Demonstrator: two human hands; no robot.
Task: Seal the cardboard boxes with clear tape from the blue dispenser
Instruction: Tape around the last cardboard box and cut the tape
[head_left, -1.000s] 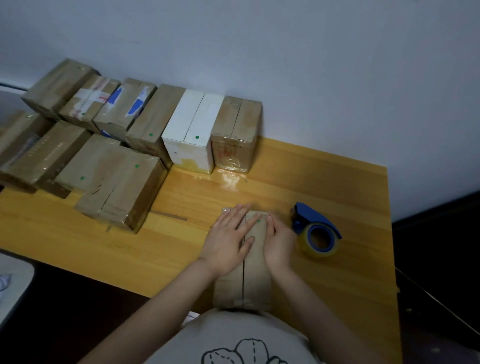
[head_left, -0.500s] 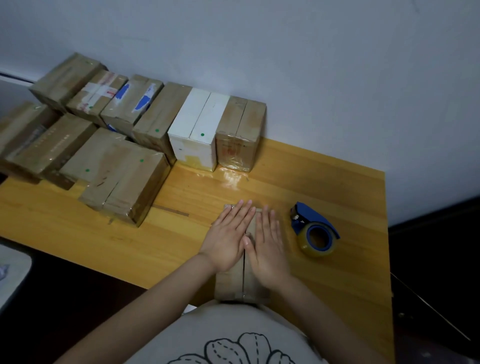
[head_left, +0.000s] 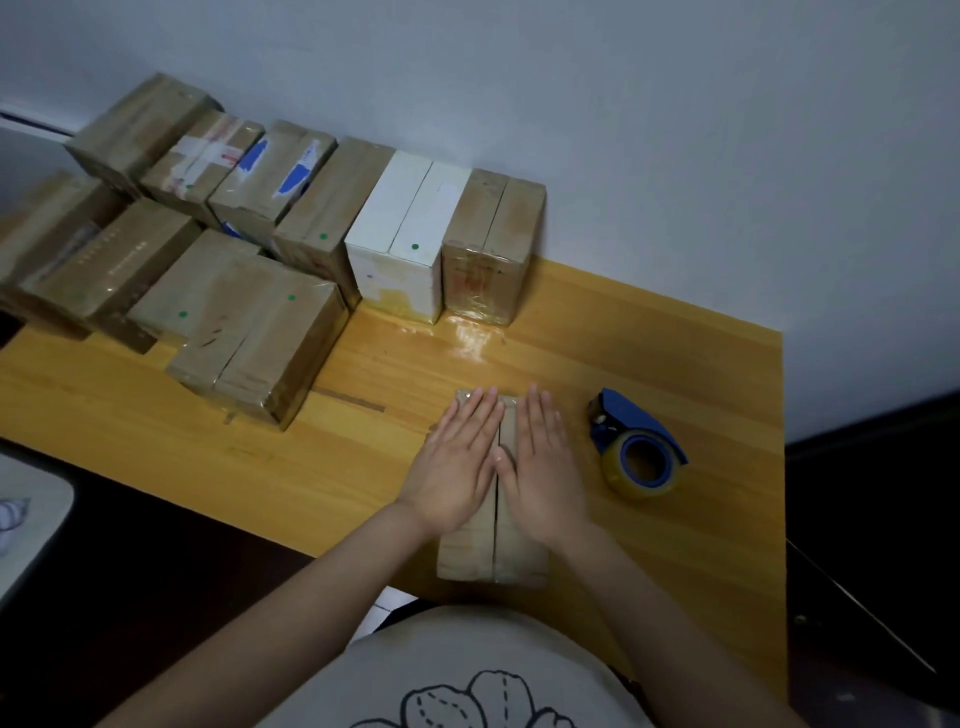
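Fingers straight, left grip and right grip flat on cardboard box

No print on the cardboard boxes is legible.

The honey-yellow wooden table shows darker grain streaks. The plain brown cardboard box nearest the person has a dark centre seam. The blue plastic tape dispenser carries a yellowish clear tape roll. The white rectangular box bears a green dot. The light grey shirt has a black outline drawing.
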